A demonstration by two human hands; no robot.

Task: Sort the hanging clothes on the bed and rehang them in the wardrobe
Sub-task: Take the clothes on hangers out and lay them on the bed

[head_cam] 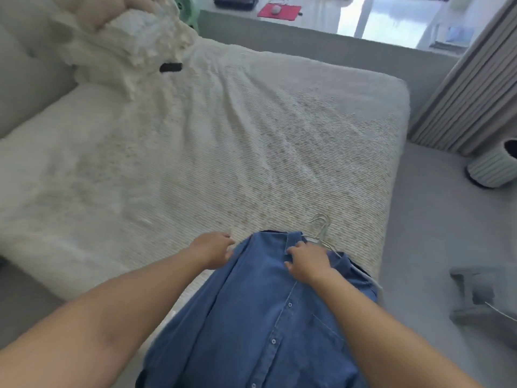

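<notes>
At the bed's [195,141] near edge, both hands, left [214,249] and right [306,261], grip the shirt [251,317] by shoulder and collar; a careless lift could slip it off its hangers [321,228].

one view only, worn on the person's head, looking forward and steeply down from above the near edge of the bed [223,152]. it stands close to that edge: both forearms enter from the bottom of the frame, and the left hand [212,249] and right hand [306,261] sit low in the picture. the wide lens bends straight lines, so the bed's right edge curves away. the far edge of the bed lies near the top, with a desk [316,21] beyond it.
</notes>
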